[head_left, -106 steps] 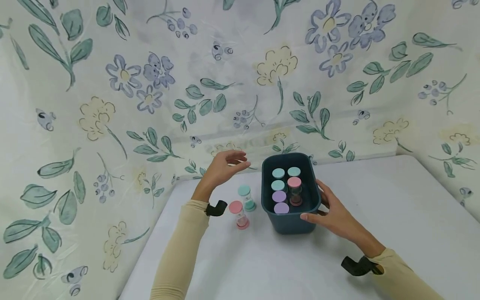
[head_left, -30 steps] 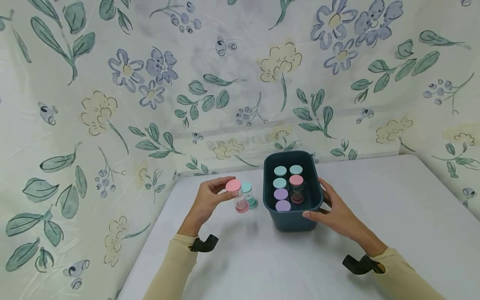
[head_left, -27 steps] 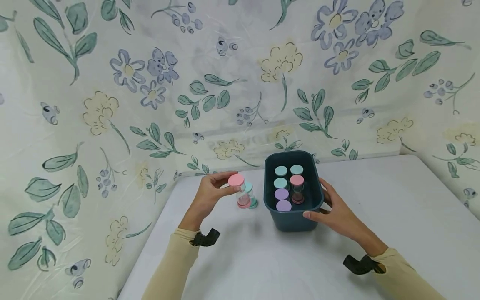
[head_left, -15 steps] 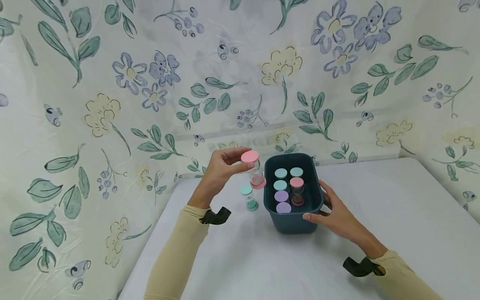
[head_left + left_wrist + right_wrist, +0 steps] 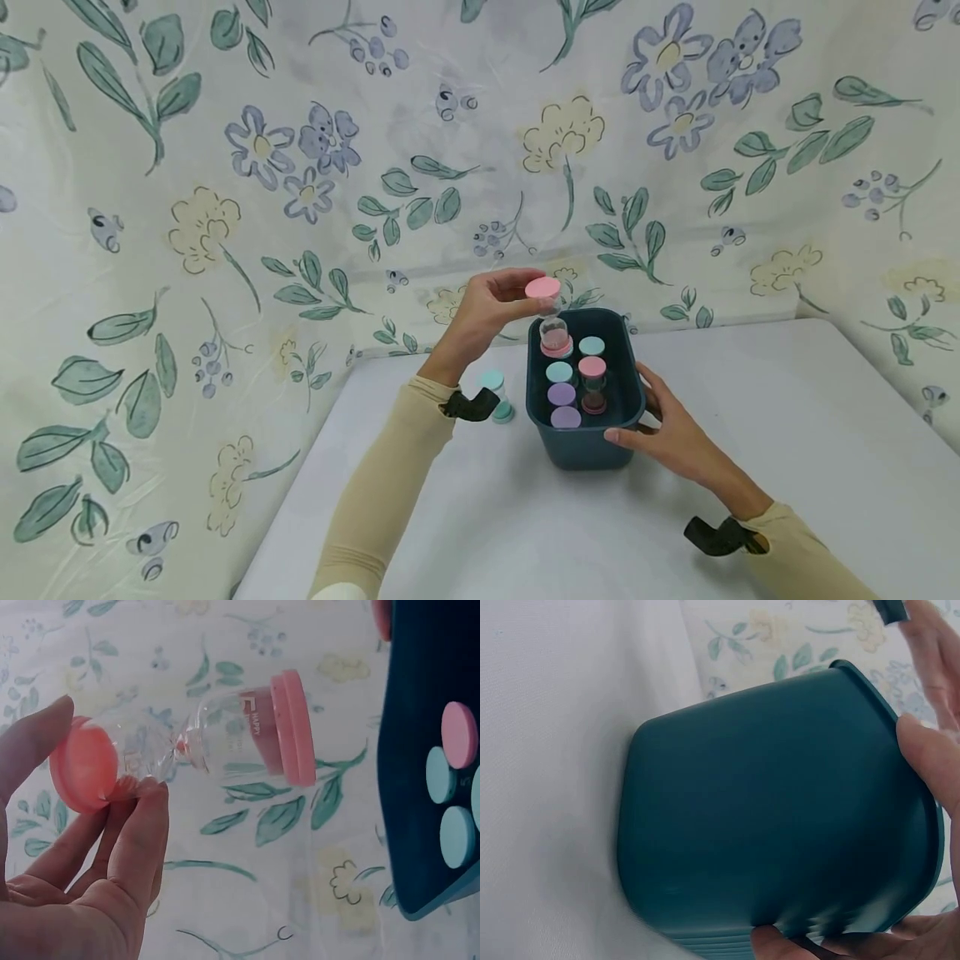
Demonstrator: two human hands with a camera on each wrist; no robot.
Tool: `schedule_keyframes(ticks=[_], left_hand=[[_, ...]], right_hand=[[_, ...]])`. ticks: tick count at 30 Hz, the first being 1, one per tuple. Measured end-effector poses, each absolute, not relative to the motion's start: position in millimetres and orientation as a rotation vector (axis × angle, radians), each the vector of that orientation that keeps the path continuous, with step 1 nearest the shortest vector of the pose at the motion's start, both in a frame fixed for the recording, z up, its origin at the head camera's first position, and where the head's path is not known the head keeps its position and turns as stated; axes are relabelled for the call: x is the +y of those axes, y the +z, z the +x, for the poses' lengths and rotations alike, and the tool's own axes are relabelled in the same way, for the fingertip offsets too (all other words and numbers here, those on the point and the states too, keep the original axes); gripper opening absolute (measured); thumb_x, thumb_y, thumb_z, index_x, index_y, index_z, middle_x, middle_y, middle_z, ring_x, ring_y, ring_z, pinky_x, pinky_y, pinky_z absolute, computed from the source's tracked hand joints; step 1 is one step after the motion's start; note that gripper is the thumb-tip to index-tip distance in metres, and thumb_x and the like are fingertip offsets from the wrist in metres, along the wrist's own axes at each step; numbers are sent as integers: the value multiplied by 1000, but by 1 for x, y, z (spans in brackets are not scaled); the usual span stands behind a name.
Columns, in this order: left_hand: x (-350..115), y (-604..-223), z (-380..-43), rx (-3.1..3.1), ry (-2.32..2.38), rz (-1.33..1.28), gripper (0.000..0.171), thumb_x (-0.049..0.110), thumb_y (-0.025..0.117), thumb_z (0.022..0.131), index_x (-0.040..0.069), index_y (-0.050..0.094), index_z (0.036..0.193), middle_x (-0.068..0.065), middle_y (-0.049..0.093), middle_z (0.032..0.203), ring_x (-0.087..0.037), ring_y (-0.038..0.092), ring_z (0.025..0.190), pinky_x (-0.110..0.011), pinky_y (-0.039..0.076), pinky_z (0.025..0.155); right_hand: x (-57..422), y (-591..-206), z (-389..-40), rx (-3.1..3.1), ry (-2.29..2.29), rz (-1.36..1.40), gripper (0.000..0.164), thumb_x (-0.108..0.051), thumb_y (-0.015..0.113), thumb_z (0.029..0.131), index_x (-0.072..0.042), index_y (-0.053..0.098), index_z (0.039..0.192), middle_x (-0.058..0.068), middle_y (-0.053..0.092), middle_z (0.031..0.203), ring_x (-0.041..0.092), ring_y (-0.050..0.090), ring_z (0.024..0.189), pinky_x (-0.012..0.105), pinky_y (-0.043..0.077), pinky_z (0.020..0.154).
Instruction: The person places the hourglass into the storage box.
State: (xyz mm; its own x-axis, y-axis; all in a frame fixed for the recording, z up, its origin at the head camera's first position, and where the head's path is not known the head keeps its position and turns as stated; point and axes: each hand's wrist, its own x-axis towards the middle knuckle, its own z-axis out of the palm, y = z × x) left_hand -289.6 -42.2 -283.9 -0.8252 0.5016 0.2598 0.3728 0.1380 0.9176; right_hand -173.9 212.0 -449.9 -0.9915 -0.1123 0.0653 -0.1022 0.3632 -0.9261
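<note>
My left hand [image 5: 483, 312] pinches a pink-capped sand timer [image 5: 555, 335] near its upper cap, above the far left part of a dark teal bin [image 5: 588, 454]. In the left wrist view the timer's glass bulbs [image 5: 217, 742] show reddish sand by the lower cap. On the bin's near right corner, my right hand [image 5: 675, 433] grips with the thumb at the rim and fingers along the side; the right wrist view shows the bin wall [image 5: 757, 802] close up. Inside stand several timers, with turquoise caps [image 5: 592, 345], purple caps [image 5: 562, 394] and one pink cap [image 5: 592, 367].
A turquoise-capped sand timer [image 5: 502, 411] stands on the white table [image 5: 517, 533] left of the bin, partly behind the left wrist's black strap [image 5: 471, 406]. A floral cloth [image 5: 420, 142] hangs behind the table.
My left hand has picked the pink-capped sand timer up from the table's left and carried it up and right over the bin. The right hand keeps its grip on the bin.
</note>
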Motion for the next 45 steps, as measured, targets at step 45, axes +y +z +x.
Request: schedule_keyframes(ticks=[45], left_hand=[[23, -333, -306, 2373, 1055, 943, 47, 27, 85, 86, 11, 73, 128, -3, 77, 119, -11, 70, 103, -25, 58, 90]], right_hand=[[212, -452, -175, 2584, -1760, -226, 112, -38, 81, 90, -21, 2, 167, 27, 19, 171, 53, 28, 153, 62, 42, 108]])
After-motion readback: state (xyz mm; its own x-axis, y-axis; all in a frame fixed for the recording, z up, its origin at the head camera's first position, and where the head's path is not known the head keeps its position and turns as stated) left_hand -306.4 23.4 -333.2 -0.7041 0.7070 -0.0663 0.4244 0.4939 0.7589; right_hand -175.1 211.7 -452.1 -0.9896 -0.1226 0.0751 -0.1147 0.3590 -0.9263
